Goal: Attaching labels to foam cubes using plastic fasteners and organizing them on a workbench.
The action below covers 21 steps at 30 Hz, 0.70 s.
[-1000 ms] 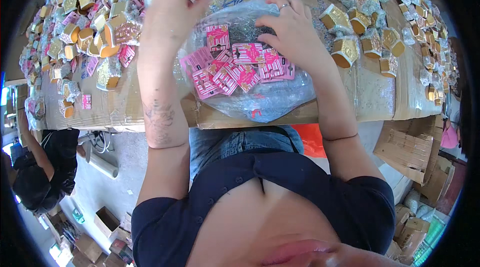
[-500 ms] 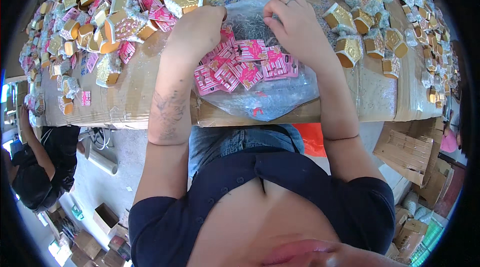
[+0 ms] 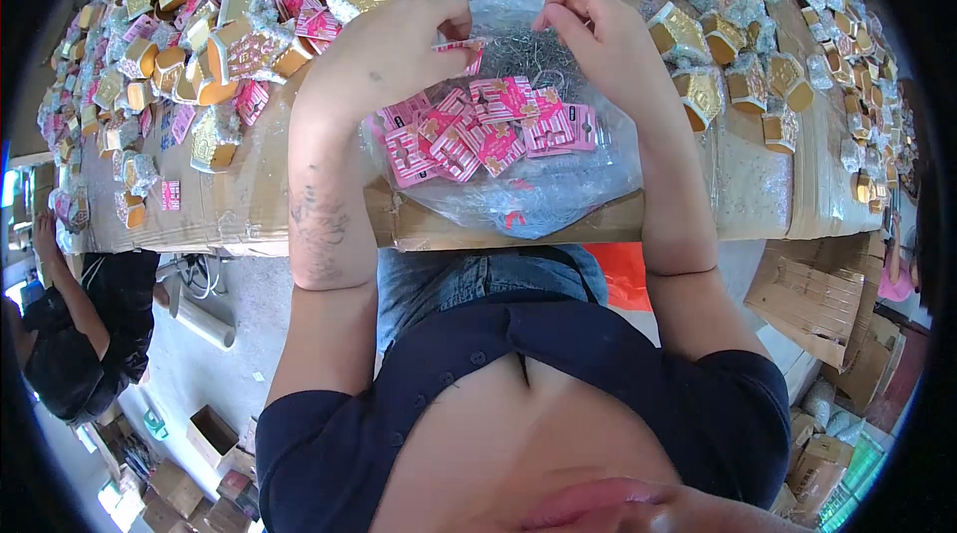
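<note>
My left hand (image 3: pixel 404 49) pinches a small pink-and-white striped card (image 3: pixel 474 57) between thumb and fingertips, above the left side of a clear plastic bag (image 3: pixel 558 199). Fingers bent and tips together, my right hand (image 3: pixel 590 29) hovers over the bag's far right part; anything in that pinch is too small to make out. A heap of thin silvery wire pieces (image 3: pixel 528 54) lies on the bag between my hands. Nearer to me, several loose pink cards (image 3: pixel 498 149) overlap each other on the same plastic.
Gold house-shaped ornaments with glittery white trim (image 3: pixel 264 49) crowd the left of the cardboard-covered table (image 3: pixel 738 189), pink cards among them. More ornaments (image 3: pixel 748 84) cover the right. Another person (image 3: pixel 70 344) is at the far left. Cardboard boxes (image 3: pixel 812 304) stand at the lower right.
A pink card now shows in my left fingertips, and that hand has turned, its fingers further right. My right hand has risen slightly and shifted right, uncovering more of the wire heap.
</note>
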Each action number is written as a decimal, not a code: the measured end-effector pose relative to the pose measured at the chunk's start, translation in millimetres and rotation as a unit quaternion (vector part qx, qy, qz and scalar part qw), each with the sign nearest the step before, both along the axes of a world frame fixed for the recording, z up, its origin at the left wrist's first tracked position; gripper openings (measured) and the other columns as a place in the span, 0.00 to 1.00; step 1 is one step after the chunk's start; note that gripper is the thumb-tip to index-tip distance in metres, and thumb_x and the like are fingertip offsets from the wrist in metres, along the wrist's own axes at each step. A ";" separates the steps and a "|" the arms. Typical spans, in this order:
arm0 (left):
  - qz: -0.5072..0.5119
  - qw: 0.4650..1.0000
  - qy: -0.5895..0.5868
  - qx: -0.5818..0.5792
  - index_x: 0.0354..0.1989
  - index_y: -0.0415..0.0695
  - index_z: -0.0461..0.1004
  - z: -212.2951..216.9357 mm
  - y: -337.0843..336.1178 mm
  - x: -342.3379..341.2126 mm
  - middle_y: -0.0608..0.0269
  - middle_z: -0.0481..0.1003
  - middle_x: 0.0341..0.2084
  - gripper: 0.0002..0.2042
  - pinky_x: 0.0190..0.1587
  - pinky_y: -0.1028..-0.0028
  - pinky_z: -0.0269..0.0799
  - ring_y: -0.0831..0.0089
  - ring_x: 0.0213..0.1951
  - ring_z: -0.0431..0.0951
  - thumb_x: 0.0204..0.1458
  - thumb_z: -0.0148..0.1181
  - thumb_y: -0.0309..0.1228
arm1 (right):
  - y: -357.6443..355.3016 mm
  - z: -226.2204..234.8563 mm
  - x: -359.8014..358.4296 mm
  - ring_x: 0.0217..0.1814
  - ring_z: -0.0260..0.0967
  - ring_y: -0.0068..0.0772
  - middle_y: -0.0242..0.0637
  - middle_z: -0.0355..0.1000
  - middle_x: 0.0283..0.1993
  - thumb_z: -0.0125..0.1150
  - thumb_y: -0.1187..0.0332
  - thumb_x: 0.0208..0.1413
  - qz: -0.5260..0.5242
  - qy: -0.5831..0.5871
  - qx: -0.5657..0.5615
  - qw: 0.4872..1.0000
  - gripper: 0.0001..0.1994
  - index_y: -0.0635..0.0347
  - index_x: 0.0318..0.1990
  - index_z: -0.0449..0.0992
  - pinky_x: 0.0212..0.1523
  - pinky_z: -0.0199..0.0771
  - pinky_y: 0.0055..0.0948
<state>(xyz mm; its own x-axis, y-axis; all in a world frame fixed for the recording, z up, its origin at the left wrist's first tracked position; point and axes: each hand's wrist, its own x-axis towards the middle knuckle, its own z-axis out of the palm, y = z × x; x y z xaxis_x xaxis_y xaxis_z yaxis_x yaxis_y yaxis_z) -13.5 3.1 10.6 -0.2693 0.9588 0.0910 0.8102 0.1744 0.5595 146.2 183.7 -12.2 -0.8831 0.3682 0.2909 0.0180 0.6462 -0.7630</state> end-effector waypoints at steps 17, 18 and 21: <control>0.029 0.984 -0.111 0.136 0.35 0.37 0.77 7.2 7.7 -0.4 0.64 0.75 0.23 0.11 0.31 0.77 0.67 0.80 0.26 0.71 0.52 0.64 0.34 | 11.8 2.6 4.8 0.29 0.69 0.32 0.38 0.73 0.31 0.61 0.65 0.51 -0.040 0.010 0.044 0.998 0.09 0.59 0.36 0.75 0.33 0.68 0.31; 0.041 0.979 -0.109 0.169 0.36 0.37 0.78 7.1 8.2 -0.9 0.65 0.75 0.22 0.11 0.30 0.78 0.66 0.80 0.26 0.70 0.53 0.63 0.35 | 12.5 3.2 5.1 0.29 0.69 0.33 0.38 0.73 0.31 0.61 0.65 0.51 -0.036 -0.010 0.038 0.999 0.09 0.59 0.36 0.75 0.32 0.67 0.30; 0.092 0.937 -0.305 0.144 0.35 0.41 0.77 8.6 7.5 -3.3 0.78 0.69 0.23 0.09 0.28 0.84 0.56 0.90 0.26 0.63 0.56 0.61 0.35 | 12.4 4.4 3.2 0.29 0.69 0.33 0.37 0.74 0.31 0.62 0.65 0.51 -0.037 0.000 -0.018 0.999 0.09 0.59 0.36 0.76 0.31 0.68 0.29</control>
